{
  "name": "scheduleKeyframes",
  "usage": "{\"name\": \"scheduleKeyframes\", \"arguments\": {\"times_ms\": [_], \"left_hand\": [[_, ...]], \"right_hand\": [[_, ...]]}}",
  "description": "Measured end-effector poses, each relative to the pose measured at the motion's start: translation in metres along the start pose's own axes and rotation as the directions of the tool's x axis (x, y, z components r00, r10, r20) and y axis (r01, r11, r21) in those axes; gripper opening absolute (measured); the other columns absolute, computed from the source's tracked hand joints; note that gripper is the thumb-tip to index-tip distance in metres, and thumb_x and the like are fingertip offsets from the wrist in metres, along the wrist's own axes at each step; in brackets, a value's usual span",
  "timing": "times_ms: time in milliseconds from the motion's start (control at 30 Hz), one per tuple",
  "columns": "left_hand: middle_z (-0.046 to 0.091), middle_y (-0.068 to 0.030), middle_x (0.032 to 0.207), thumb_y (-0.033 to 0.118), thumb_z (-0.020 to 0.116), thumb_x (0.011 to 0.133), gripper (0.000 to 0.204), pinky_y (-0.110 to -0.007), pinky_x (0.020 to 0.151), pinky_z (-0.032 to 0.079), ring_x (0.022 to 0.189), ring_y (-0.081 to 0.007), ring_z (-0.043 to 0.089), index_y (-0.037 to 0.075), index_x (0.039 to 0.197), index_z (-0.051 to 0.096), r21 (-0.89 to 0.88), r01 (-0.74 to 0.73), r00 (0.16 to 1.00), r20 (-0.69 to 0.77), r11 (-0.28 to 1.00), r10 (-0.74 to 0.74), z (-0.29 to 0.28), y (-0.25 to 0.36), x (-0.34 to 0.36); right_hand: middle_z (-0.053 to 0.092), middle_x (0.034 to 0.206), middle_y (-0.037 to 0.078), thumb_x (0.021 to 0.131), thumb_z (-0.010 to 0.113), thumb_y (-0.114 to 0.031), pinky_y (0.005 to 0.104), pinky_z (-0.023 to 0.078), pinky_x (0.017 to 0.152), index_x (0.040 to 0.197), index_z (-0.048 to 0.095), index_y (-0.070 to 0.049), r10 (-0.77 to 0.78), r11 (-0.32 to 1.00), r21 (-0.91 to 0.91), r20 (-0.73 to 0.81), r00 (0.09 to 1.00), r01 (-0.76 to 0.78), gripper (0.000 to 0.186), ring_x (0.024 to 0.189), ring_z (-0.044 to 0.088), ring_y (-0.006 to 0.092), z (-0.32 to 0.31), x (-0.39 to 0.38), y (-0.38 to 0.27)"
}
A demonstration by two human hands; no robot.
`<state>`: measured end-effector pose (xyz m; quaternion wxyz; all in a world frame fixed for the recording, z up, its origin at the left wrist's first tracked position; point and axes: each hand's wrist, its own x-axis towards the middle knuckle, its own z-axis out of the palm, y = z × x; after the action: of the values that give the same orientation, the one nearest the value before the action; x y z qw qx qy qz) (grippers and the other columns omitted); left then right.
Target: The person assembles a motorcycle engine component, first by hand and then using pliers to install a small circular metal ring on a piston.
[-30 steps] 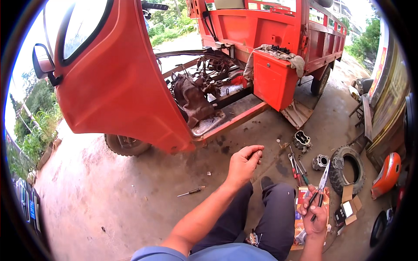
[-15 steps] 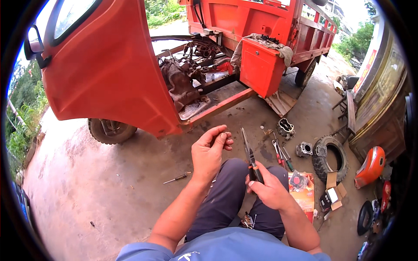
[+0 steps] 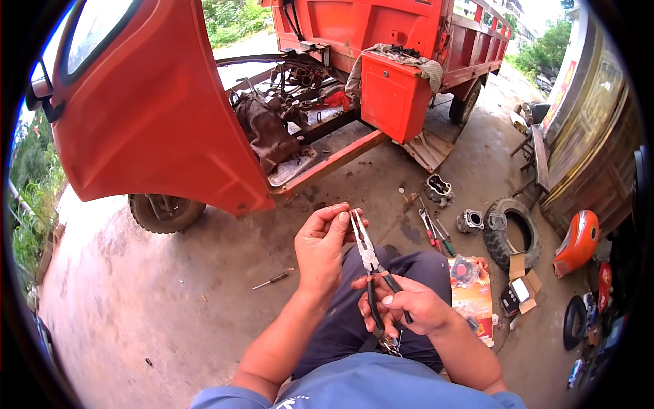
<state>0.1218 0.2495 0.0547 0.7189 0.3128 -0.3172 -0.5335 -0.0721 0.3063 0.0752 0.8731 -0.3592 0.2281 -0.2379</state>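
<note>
Long-nose pliers (image 3: 368,256) with black and orange handles point away from me, their jaws slightly parted. My right hand (image 3: 417,305) is wrapped round the handles, which stand spread. Right beside the jaw tips, my left hand (image 3: 321,253) is raised with thumb and forefinger pinched together. Whatever sits in that pinch is hidden or too small to name. Both hands are above my lap, over dark trousers (image 3: 340,310). Some small metal pieces (image 3: 390,345) lie between my thighs, partly covered by my right forearm and hand.
A red cargo tricycle (image 3: 157,109) with an exposed frame stands ahead. On the concrete at right lie engine castings (image 3: 470,221), hand tools (image 3: 430,230), a tyre (image 3: 535,235), an opened carton (image 3: 523,290) and an orange tank (image 3: 578,244). A screwdriver (image 3: 274,279) lies at left.
The pliers have swung left and their jaws and handles have spread apart. Their tips are now by my left fingertips. My left hand stays pinched, and the view has shifted slightly.
</note>
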Motion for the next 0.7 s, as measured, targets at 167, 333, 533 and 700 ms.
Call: {"name": "scheduleKeyframes", "arguments": {"times_ms": [167, 333, 533, 700], "left_hand": [[0.075, -0.0170, 0.109, 0.011, 0.067, 0.102, 0.016, -0.037, 0.078, 0.064, 0.096, -0.0262, 0.075, 0.003, 0.116, 0.066, -0.046, 0.025, 0.999, -0.032, 0.999, -0.026, 0.001, -0.003, -0.005], [0.074, -0.0177, 0.110, 0.010, 0.065, 0.103, 0.017, -0.037, 0.080, 0.064, 0.096, -0.0259, 0.075, 0.001, 0.117, 0.066, -0.178, 0.021, 0.999, -0.041, 0.984, -0.028, 0.001, -0.007, -0.005], [0.073, -0.0180, 0.113, 0.011, 0.063, 0.104, 0.015, -0.039, 0.079, 0.065, 0.096, -0.0266, 0.075, 0.002, 0.117, 0.065, -0.209, 0.031, 0.996, -0.079, 0.978, -0.048, 0.009, -0.026, 0.018], [0.074, -0.0162, 0.108, 0.011, 0.067, 0.102, 0.014, -0.040, 0.076, 0.063, 0.092, -0.0271, 0.075, 0.004, 0.115, 0.066, -0.139, 0.063, 0.990, -0.120, 0.988, -0.080, -0.008, -0.063, 0.076]], "right_hand": [[0.061, 0.111, 0.016, 0.097, 0.051, -0.010, 0.0241, 0.055, 0.051, 0.147, 0.043, 0.005, -0.018, 0.989, 0.150, 0.069, 0.997, 0.007, 0.053, 0.091, 0.068, 0.0241, -0.004, 0.005, 0.016], [0.060, 0.111, 0.017, 0.097, 0.049, -0.013, 0.0259, 0.053, 0.050, 0.145, 0.044, 0.006, -0.036, 0.966, 0.259, 0.134, 0.990, 0.000, 0.051, 0.092, 0.068, 0.0269, -0.003, 0.012, 0.022], [0.059, 0.103, 0.016, 0.097, 0.050, -0.017, 0.0233, 0.042, 0.047, 0.138, 0.048, 0.004, -0.073, 0.932, 0.358, 0.058, 0.996, 0.048, 0.046, 0.081, 0.063, 0.0257, -0.008, 0.029, 0.021], [0.058, 0.097, 0.014, 0.100, 0.046, -0.021, 0.0230, 0.033, 0.046, 0.133, 0.051, 0.001, -0.027, 0.911, 0.411, -0.001, 1.000, 0.025, 0.040, 0.072, 0.059, 0.0228, -0.052, 0.065, -0.011]]}}
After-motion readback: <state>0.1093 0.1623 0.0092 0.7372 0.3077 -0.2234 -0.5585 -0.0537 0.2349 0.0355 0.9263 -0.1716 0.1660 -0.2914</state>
